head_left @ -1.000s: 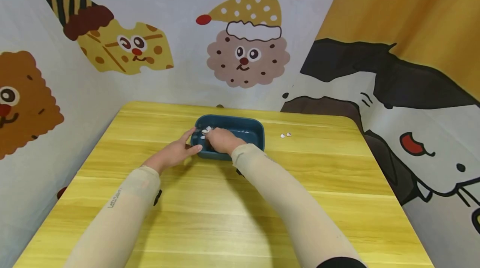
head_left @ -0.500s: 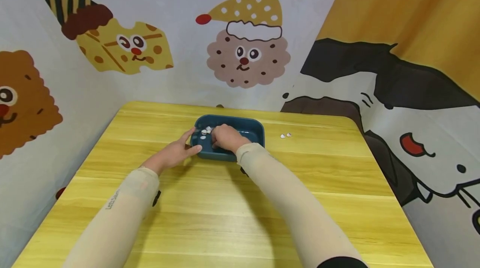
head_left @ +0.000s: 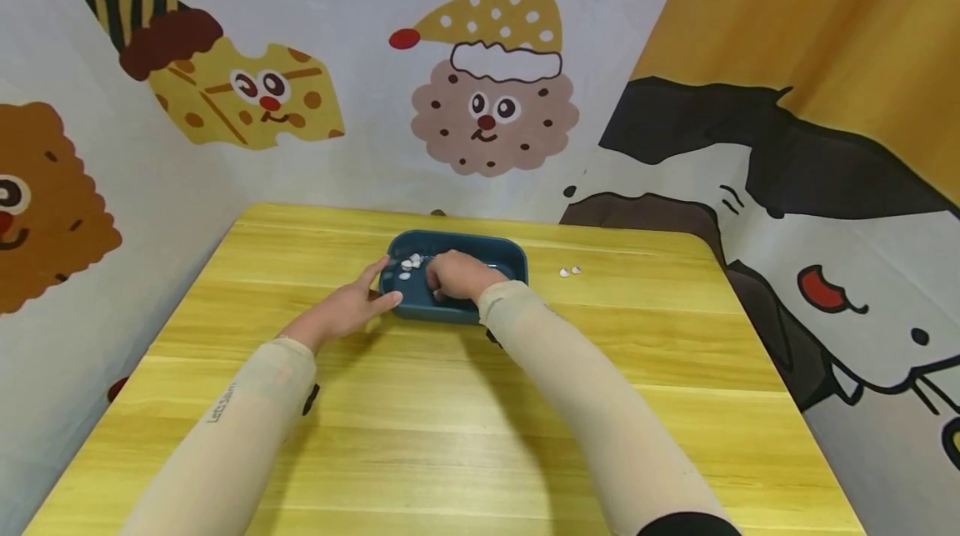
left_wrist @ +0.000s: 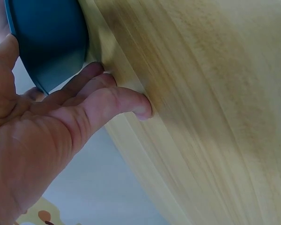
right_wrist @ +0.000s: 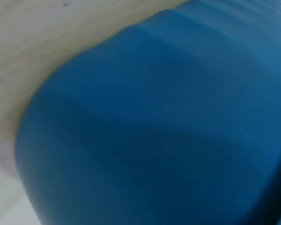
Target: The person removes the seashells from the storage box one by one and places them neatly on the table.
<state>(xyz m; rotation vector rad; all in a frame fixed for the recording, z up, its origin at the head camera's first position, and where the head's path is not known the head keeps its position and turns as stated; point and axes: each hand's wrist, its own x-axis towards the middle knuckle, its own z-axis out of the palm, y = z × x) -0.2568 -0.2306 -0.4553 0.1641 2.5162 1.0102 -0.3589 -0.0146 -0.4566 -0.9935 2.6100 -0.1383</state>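
A dark blue rectangular tray stands toward the back of the wooden table. My left hand is at its left end, thumb and a finger touching the rim. In the left wrist view that hand has its other fingers resting on the tabletop. My right hand reaches into the tray with bent fingers pointing down; the fingertips are hidden, so I cannot tell whether they pinch anything. Several small white pieces lie in the tray's left end. The blue tray wall fills most of the right wrist view.
Two small white pieces lie on the wooden table to the right of the tray. A cloth with cartoon prints hangs behind the table and along both sides.
My right hand has moved slightly to the right inside the tray, away from the white pieces, leaving more of them in sight. The left hand has stayed at the tray's left end.
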